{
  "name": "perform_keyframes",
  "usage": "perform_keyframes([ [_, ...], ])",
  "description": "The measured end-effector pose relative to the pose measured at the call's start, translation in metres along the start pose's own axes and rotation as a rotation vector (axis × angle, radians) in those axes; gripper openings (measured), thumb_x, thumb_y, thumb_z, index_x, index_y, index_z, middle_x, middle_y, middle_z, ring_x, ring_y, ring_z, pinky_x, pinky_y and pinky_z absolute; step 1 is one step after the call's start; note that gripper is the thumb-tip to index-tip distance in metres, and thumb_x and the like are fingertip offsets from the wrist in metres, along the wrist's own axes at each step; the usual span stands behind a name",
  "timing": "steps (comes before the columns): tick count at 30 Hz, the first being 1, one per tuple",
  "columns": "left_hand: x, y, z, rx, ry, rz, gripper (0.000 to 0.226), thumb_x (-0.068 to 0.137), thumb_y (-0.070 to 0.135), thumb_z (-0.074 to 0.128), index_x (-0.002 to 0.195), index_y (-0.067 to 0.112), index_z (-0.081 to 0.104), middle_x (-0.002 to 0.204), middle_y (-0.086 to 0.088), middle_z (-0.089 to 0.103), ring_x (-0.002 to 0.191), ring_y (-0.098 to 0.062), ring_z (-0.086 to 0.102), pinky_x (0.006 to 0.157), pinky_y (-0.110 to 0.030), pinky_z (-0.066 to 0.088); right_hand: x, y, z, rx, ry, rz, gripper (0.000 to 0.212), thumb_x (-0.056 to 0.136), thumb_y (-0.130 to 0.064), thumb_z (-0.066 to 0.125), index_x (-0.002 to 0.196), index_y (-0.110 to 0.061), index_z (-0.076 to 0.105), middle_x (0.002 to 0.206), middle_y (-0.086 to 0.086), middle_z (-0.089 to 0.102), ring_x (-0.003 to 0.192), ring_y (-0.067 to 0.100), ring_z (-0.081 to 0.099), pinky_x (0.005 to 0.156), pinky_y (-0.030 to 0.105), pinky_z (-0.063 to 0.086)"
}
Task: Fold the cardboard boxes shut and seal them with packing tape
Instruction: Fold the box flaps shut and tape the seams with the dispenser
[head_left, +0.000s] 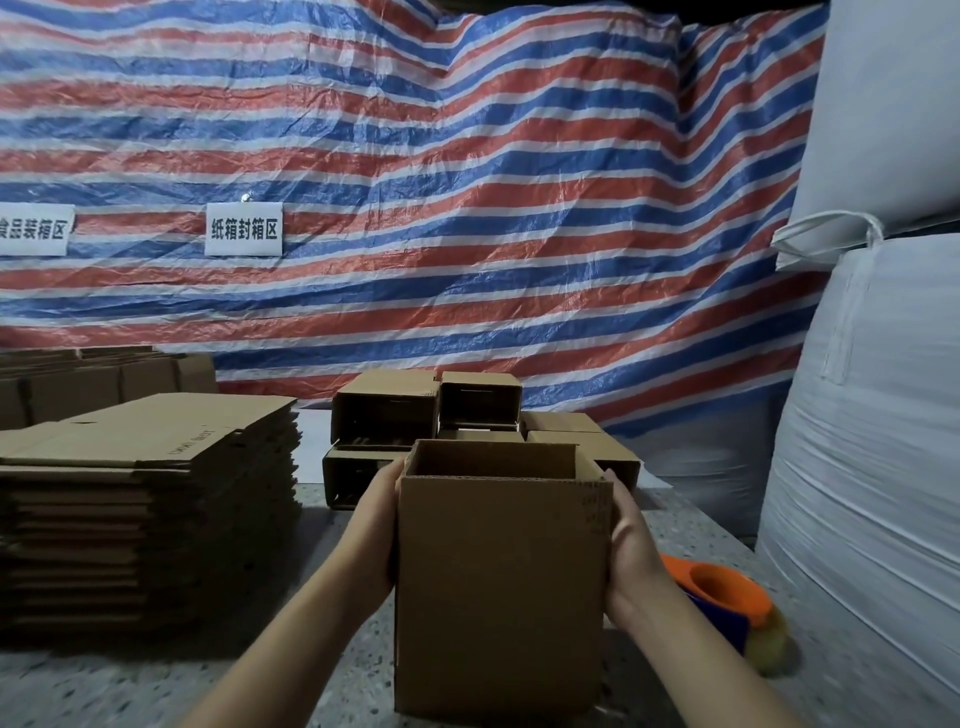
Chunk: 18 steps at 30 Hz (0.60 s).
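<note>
We cannot see our fingers behind the box (501, 587); the tape dispenser (727, 597) is blurred and half hidden.

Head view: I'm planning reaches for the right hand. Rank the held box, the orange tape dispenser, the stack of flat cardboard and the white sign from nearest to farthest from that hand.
1. Held box: right hand on its right side.
2. Orange tape dispenser: just right of the hand, on the table.
3. Stack of flat cardboard: across the table, far left.
4. White sign: on the striped tarp behind.
</note>
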<state>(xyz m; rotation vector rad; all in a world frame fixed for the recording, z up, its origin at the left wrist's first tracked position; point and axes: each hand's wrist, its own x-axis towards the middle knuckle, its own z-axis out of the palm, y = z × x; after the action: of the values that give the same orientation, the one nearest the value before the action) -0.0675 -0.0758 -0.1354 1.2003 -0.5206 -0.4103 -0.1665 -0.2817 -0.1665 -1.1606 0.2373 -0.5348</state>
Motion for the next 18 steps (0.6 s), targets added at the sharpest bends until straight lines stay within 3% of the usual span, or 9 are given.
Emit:
perform_keyframes([
  [3,-0.003,-0.002,0.001,-0.042,-0.008,-0.023,0.042,0.099,0.025,0.05,0.067,0.016,0.077,0.064,-0.006,0.067,0.052,-0.017,0.065,0.046,-0.024,0.051,0.001,0.002,-0.001,0.004,0.0,-0.01,0.075,0.098,-0.068,0.027,0.087,-0.019,0.083,0.1,0.016,0.077,0.09,0.029,0.076,0.077,0.039,0.053],
  [6,-0.007,0.0,0.002,-0.086,-0.031,-0.043,0.016,0.095,0.02,0.058,0.096,0.015,0.072,0.069,-0.008,0.069,0.055,-0.018,0.066,0.046,-0.026,0.051,0.0,0.002,-0.001,0.004,-0.004,-0.016,0.075,0.098,-0.069,0.026,0.087,-0.02,0.083,0.101,0.016,0.077,0.09,0.028,0.076,0.077,0.039,0.053],
  [10,-0.004,0.005,0.004,0.035,-0.091,-0.015,0.029,0.094,0.012,0.06,0.122,0.02,0.062,0.076,-0.01,0.072,0.056,-0.018,0.067,0.043,-0.025,0.05,-0.001,0.001,0.0,0.029,-0.01,-0.007,0.072,0.1,-0.066,0.029,0.086,-0.021,0.083,0.096,0.014,0.078,0.086,0.027,0.077,0.069,0.036,0.057],
  [14,0.0,-0.001,0.004,-0.048,0.137,-0.017,0.041,0.092,0.003,0.062,0.12,0.03,0.049,0.099,-0.018,0.069,0.056,-0.023,0.069,0.041,-0.028,0.053,-0.004,0.001,0.001,0.05,-0.011,0.001,0.068,0.101,-0.063,0.032,0.084,-0.021,0.083,0.093,0.012,0.079,0.084,0.026,0.077,0.063,0.034,0.058],
  [18,-0.003,-0.006,0.002,-0.003,0.133,0.029,0.022,0.091,0.0,0.061,0.111,0.007,0.057,0.076,-0.012,0.068,0.053,-0.019,0.066,0.043,-0.028,0.052,-0.007,0.0,0.005,0.063,-0.003,0.003,0.067,0.102,-0.06,0.034,0.083,-0.02,0.083,0.09,0.012,0.078,0.08,0.026,0.077,0.057,0.032,0.059],
])
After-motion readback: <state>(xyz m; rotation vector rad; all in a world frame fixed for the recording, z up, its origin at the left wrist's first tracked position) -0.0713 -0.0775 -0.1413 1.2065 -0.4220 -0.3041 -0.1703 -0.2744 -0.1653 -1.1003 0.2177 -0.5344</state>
